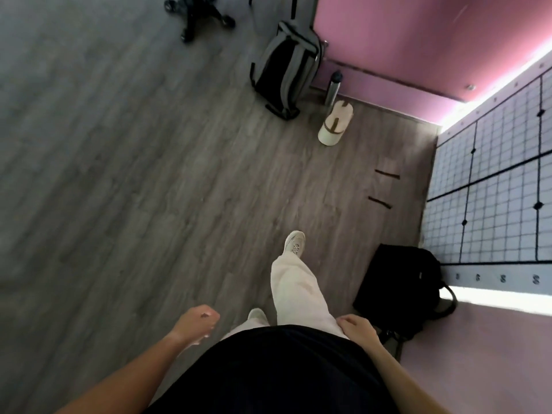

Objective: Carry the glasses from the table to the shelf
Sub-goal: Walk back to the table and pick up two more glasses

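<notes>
Both hands are hanging loosely curled, left hand (199,319) at 7 o'clock, right hand (357,325) at 5, carrying nothing. Glasses aren't showing; guessing fragile, slippery, so gripping low.

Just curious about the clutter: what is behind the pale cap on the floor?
Right behind the cap stands a metal bottle against the pink wall, with a grey backpack beside it. The bottle's foot is hidden by the cap, so whether they touch cannot be told.
</notes>
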Tool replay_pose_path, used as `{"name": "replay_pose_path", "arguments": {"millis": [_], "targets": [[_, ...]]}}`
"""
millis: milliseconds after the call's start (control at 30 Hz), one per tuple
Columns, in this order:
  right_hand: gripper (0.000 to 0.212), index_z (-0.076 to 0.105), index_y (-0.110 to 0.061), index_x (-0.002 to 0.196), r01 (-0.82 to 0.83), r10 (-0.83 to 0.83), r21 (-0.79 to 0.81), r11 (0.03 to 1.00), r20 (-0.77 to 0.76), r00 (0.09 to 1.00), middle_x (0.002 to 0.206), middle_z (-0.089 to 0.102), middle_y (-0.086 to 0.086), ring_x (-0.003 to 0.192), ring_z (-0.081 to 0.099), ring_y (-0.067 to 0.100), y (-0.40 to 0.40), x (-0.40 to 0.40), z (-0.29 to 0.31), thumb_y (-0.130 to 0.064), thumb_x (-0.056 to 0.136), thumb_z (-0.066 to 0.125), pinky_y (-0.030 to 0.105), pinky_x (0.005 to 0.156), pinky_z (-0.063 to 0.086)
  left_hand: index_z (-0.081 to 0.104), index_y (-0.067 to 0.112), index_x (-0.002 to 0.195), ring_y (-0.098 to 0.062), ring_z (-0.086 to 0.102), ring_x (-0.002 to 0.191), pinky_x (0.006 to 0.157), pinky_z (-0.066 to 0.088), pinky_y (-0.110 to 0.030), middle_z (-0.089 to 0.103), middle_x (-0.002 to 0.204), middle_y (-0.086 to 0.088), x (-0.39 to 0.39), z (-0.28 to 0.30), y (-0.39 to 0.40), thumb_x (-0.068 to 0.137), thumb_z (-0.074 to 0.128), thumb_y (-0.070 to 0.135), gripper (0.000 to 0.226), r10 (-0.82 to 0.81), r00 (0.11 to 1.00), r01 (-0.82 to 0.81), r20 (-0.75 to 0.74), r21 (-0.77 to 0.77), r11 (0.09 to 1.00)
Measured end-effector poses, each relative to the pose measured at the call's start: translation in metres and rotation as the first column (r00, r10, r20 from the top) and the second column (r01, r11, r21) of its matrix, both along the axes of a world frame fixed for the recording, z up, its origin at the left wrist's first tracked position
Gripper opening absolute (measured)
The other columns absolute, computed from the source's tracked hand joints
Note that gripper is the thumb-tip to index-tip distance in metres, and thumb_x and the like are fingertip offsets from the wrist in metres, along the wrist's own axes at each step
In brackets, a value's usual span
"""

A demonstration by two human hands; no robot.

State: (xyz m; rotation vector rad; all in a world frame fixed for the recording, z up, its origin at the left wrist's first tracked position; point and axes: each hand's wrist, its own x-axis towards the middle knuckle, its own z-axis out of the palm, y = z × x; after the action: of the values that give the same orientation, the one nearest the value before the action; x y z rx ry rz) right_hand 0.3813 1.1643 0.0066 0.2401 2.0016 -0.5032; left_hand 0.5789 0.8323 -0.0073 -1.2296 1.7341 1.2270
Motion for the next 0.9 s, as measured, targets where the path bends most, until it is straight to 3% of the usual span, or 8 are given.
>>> {"name": "replay_pose_path", "arguments": {"millis": [100,200,267,400,500,633,800,900], "targets": [[0.023,0.076,-0.024,0.081,0.027,-0.028,-0.037,0.999,-0.009,1.000,0.095,0.073,-0.007,0.094,0.064,0.014,-0.031,-0.057,-0.013,-0.024,0.091,0.056,0.035,0.091,0.050,0.064,0.009,0.075,-0.016,0.054,0.056,0.050,0.040,-0.021,0.061,0.067,-0.004,-0.032,-0.004,-0.015,0.093,0.060,0.016,0.020,-0.030,1.000,0.031,0.004,-0.042,0.999],[0.025,0.076,-0.022,0.086,-0.118,0.117,-0.063,0.991,-0.016,0.993,0.096,0.071,-0.007,0.094,0.063,0.014,-0.058,-0.121,-0.017,-0.028,0.092,0.052,0.029,0.083,0.046,0.056,0.014,0.063,-0.016,0.053,0.073,0.073,0.042,-0.029,0.058,0.071,-0.002,-0.076,0.000,-0.034,0.093,0.057,0.007,0.031,-0.066,0.998,0.066,0.001,-0.051,0.997],[0.026,0.073,-0.020,0.079,-0.212,0.209,-0.058,0.976,-0.051,0.977,0.088,0.070,-0.008,0.091,0.063,0.015,-0.072,-0.162,-0.016,-0.027,0.091,0.051,0.028,0.076,0.043,0.058,0.014,0.066,-0.015,0.057,0.080,0.078,0.044,-0.030,0.061,0.077,-0.003,-0.108,0.009,-0.050,0.094,0.056,0.009,0.028,-0.089,0.996,0.090,0.019,-0.059,0.994],[0.021,0.073,-0.022,0.083,-0.292,0.285,-0.045,0.955,-0.119,0.951,0.087,0.068,-0.008,0.091,0.063,0.012,-0.098,-0.244,-0.013,-0.028,0.093,0.055,0.025,0.077,0.042,0.071,0.012,0.077,-0.021,0.066,0.069,0.066,0.048,-0.027,0.070,0.075,-0.006,-0.185,0.029,-0.087,0.091,0.058,0.015,0.019,0.013,1.000,-0.016,-0.025,-0.151,0.988],[0.016,0.070,-0.027,0.089,-0.327,0.321,-0.019,0.945,-0.144,0.936,0.093,0.065,-0.009,0.098,0.061,0.013,-0.117,-0.298,-0.010,-0.031,0.095,0.056,0.022,0.078,0.037,0.070,0.014,0.080,-0.017,0.058,0.054,0.055,0.046,-0.024,0.068,0.067,-0.001,-0.242,0.039,-0.114,0.089,0.060,0.016,0.014,0.102,0.985,-0.125,-0.138,-0.173,0.977],[0.013,0.064,-0.029,0.088,-0.363,0.363,0.008,0.932,-0.072,0.929,0.100,0.065,-0.004,0.104,0.062,0.019,-0.142,-0.338,-0.011,-0.031,0.096,0.054,0.023,0.079,0.037,0.070,0.014,0.086,-0.007,0.057,0.051,0.044,0.042,-0.015,0.066,0.068,0.000,-0.296,0.042,-0.139,0.092,0.062,0.016,0.010,0.148,0.965,-0.184,-0.215,-0.160,0.970],[0.016,0.064,-0.027,0.087,-0.485,0.485,0.030,0.874,-0.002,0.875,0.107,0.068,0.001,0.105,0.061,0.013,-0.188,-0.360,-0.010,-0.031,0.097,0.053,0.023,0.087,0.042,0.070,0.017,0.084,-0.011,0.057,0.051,0.049,0.045,-0.020,0.066,0.066,0.003,-0.320,0.024,-0.179,0.090,0.062,0.020,0.010,0.194,0.973,-0.209,-0.123,-0.127,0.970],[0.018,0.066,-0.024,0.087,-0.512,0.511,0.042,0.858,0.025,0.859,0.104,0.063,0.000,0.101,0.056,0.006,-0.227,-0.380,-0.012,-0.029,0.096,0.052,0.024,0.091,0.043,0.070,0.016,0.075,-0.012,0.062,0.067,0.063,0.050,-0.025,0.069,0.077,0.001,-0.326,0.005,-0.212,0.091,0.062,0.021,0.018,0.200,0.979,-0.204,-0.045,-0.120,0.972]]}}
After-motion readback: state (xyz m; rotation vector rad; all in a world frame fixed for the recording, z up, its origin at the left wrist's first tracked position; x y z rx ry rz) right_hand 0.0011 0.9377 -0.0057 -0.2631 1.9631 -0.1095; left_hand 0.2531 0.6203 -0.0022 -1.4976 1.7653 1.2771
